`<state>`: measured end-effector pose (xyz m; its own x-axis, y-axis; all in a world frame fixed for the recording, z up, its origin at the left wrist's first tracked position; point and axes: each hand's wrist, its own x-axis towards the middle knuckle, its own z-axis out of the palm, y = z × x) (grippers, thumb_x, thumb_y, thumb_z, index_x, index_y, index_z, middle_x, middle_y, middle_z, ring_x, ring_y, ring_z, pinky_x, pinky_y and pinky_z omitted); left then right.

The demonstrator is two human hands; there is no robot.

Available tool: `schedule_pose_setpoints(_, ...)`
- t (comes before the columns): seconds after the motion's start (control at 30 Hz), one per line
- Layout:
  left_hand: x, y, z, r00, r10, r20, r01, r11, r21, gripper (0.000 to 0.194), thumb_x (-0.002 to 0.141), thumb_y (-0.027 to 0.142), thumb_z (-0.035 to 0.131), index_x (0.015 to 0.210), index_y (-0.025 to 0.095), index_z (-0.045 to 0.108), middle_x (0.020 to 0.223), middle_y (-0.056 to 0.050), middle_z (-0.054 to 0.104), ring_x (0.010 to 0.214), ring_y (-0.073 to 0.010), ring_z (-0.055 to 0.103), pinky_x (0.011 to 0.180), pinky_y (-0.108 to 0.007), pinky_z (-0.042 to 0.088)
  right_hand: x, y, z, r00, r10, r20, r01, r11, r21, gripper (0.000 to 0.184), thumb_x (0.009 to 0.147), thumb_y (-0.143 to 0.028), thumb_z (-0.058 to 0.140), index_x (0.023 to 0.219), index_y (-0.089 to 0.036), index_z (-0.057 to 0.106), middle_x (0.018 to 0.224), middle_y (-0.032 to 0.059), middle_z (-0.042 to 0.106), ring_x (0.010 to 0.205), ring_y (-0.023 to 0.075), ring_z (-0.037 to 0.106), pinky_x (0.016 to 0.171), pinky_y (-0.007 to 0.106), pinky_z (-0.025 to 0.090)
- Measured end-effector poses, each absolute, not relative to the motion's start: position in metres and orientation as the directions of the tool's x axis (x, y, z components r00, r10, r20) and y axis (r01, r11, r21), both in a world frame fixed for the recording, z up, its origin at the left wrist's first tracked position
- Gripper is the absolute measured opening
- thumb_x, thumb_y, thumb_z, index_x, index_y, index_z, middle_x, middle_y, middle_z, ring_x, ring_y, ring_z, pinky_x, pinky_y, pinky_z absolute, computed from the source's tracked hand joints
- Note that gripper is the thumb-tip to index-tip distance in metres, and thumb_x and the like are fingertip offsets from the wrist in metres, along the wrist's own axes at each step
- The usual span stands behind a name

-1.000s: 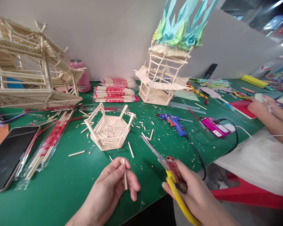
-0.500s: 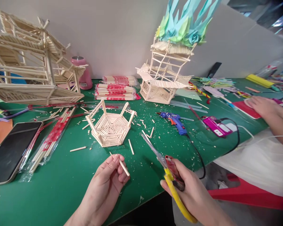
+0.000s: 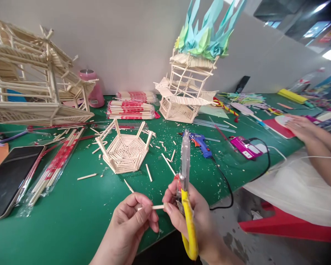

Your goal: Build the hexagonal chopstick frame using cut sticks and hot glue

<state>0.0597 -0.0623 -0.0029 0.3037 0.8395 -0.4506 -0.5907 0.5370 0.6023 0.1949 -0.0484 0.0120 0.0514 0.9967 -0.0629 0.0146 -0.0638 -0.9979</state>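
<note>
My left hand (image 3: 132, 221) pinches a short wooden stick (image 3: 156, 207) held level, low over the front edge of the green table (image 3: 79, 213). My right hand (image 3: 190, 217) grips yellow-handled scissors (image 3: 185, 184) with the blades pointing up and closed. Its thumb and forefinger touch the stick's right end. A small hexagonal basket of sticks (image 3: 124, 151) stands on the table just beyond my hands, with loose stick pieces (image 3: 147, 172) around it.
A large stick model (image 3: 35, 92) stands far left, a stick tower topped with paper (image 3: 187, 84) at the back. Packs of chopsticks (image 3: 131, 108), a blue glue gun (image 3: 200, 141), a phone (image 3: 11, 178) and a pink cup (image 3: 92, 88) lie about. Another person's hand (image 3: 302, 125) rests at right.
My right hand swung the scissors upright and moved left to meet my left hand. The stick turned from slanted to level between both hands.
</note>
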Motion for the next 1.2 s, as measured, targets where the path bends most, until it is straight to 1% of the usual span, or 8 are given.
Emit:
schedule_pose_setpoints(0.17,0.058,-0.061,-0.008,0.389,0.821,-0.419,-0.291,0.541,0.789,0.033,0.066,0.045,0.071,0.074,0.014,0.062,0.055,0.0,0.059,0.049,-0.0087,0.05,0.052,-0.021,0.04,0.196,-0.049,0.005,0.006,0.992,-0.123,0.075,-0.123,-0.99,0.024,0.063,-0.021,0.067,0.078,-0.022,0.048,0.061,-0.0048,0.052,0.051,0.0101,0.052,0.047,0.02,0.047)
schedule_pose_setpoints(0.23,0.059,-0.061,-0.011,0.376,0.837,-0.396,-0.166,0.482,0.86,0.04,0.068,0.052,0.066,0.075,0.013,0.064,0.056,0.0,0.057,0.051,-0.0095,0.048,0.051,-0.021,0.039,0.2,-0.051,0.004,-0.067,0.983,-0.171,0.143,-0.16,-0.977,0.023,0.066,-0.019,0.064,0.079,-0.022,0.046,0.063,-0.0049,0.052,0.054,0.0103,0.054,0.05,0.021,0.048)
schedule_pose_setpoints(0.33,0.061,-0.061,-0.011,0.299,0.902,-0.312,-0.077,0.349,0.934,0.036,0.075,0.05,0.059,0.074,0.014,0.067,0.065,-0.002,0.06,0.061,-0.0123,0.049,0.059,-0.022,0.04,0.204,-0.052,0.008,-0.088,0.98,-0.181,0.239,-0.155,-0.958,0.019,0.069,-0.02,0.061,0.079,-0.022,0.044,0.064,-0.005,0.051,0.056,0.0103,0.053,0.052,0.02,0.047)
schedule_pose_setpoints(0.57,0.052,-0.057,0.005,-0.006,0.941,-0.338,-0.295,0.321,0.9,0.027,0.067,0.045,0.07,0.073,0.019,0.07,0.07,-0.001,0.063,0.068,-0.0128,0.049,0.064,-0.02,0.038,0.221,-0.055,0.029,-0.114,0.966,-0.234,0.457,-0.158,-0.875,0.023,0.067,-0.026,0.062,0.079,-0.022,0.043,0.061,-0.0079,0.041,0.05,0.0074,0.046,0.047,0.017,0.045)
schedule_pose_setpoints(0.7,0.047,-0.055,0.006,0.003,0.942,-0.335,-0.367,0.313,0.876,0.025,0.066,0.043,0.072,0.07,0.018,0.071,0.068,0.0,0.062,0.065,-0.0115,0.047,0.061,-0.02,0.036,0.235,-0.059,0.029,-0.115,0.973,-0.198,0.632,-0.082,-0.77,0.037,0.059,-0.021,0.064,0.092,-0.022,0.049,0.077,0.0012,0.058,0.069,0.0165,0.062,0.055,0.021,0.054)
schedule_pose_setpoints(0.8,0.045,-0.056,0.004,0.017,0.949,-0.315,-0.381,0.297,0.875,0.02,0.068,0.038,0.071,0.072,0.019,0.072,0.071,-0.001,0.063,0.069,-0.0128,0.049,0.066,-0.02,0.038,0.242,-0.06,0.024,-0.21,0.965,-0.157,0.719,0.044,-0.694,0.042,0.059,-0.023,0.066,0.098,-0.021,0.05,0.095,0.0094,0.063,0.089,0.024,0.063,0.062,0.024,0.057)
schedule_pose_setpoints(1.07,0.041,-0.056,0.005,-0.074,0.975,-0.211,-0.325,0.176,0.929,0.019,0.062,0.042,0.075,0.069,0.024,0.074,0.067,-0.001,0.062,0.065,-0.0142,0.05,0.062,-0.021,0.04,0.24,-0.057,0.03,-0.254,0.949,-0.185,0.827,0.114,-0.55,0.032,0.06,-0.025,0.065,0.088,-0.021,0.05,0.097,0.0112,0.065,0.09,0.0269,0.064,0.07,0.032,0.057)
schedule_pose_setpoints(1.2,0.042,-0.055,0.004,-0.104,0.981,-0.163,-0.302,0.125,0.945,0.018,0.062,0.041,0.075,0.067,0.024,0.075,0.065,-0.002,0.063,0.067,-0.0159,0.051,0.065,-0.023,0.041,0.24,-0.057,0.03,-0.255,0.949,-0.187,0.845,0.125,-0.52,0.031,0.059,-0.026,0.065,0.085,-0.021,0.05,0.094,0.0107,0.066,0.087,0.0281,0.065,0.066,0.034,0.056)
